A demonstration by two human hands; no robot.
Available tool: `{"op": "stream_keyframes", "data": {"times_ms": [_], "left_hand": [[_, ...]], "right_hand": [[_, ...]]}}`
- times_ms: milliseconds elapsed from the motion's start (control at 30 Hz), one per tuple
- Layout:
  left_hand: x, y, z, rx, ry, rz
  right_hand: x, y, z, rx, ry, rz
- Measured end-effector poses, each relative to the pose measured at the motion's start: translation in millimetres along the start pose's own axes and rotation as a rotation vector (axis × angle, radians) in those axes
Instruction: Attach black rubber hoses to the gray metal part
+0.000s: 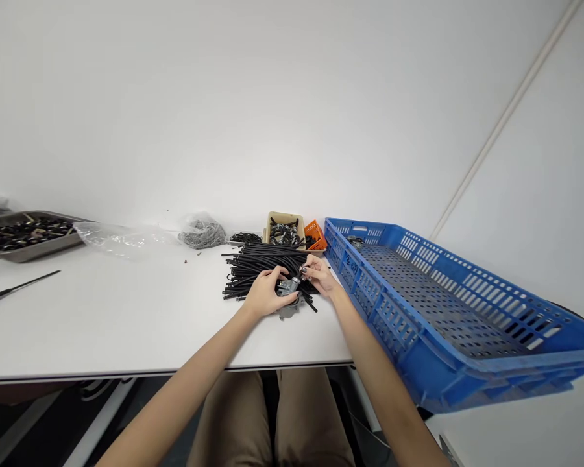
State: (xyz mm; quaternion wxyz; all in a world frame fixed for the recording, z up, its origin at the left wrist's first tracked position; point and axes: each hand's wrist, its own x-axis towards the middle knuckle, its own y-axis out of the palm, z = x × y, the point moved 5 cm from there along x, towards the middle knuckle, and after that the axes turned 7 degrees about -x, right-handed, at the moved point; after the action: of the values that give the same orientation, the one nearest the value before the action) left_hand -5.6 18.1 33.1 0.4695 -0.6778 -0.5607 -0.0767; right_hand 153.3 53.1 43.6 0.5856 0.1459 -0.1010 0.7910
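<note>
Head view: both hands at a grey metal part over black tubes, front of white worktop.

Left hand clamped on the metal part, thumb along near side, fingers on far side; right hand bent in at the part's upper right end, fingertips close together, cannot tell if they grip it or a small dark piece there. Part sits at near edge of the pile of black tubes. Behind pile: beige bin of small parts, orange basket just beside it. Blue crate at right; metal tray of dark pieces far left, black pointed tool nearer.
</note>
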Motion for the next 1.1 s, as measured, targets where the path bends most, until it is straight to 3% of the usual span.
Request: {"op": "stream_keyframes", "data": {"times_ms": [333, 667, 1100], "left_hand": [[1.5, 1.0, 4.9, 0.049, -0.052, 0.005], [1.6, 0.7, 5.1, 0.096, -0.060, 0.023], [0.9, 0.5, 6.3, 0.111, -0.059, 0.025]], "right_hand": [[3.6, -1.5, -3.0, -0.051, -0.017, 0.030], [1.2, -0.7, -0.2, -0.073, -0.016, 0.141], [8.9, 0.5, -10.8, -0.165, -0.045, 0.080]]}}
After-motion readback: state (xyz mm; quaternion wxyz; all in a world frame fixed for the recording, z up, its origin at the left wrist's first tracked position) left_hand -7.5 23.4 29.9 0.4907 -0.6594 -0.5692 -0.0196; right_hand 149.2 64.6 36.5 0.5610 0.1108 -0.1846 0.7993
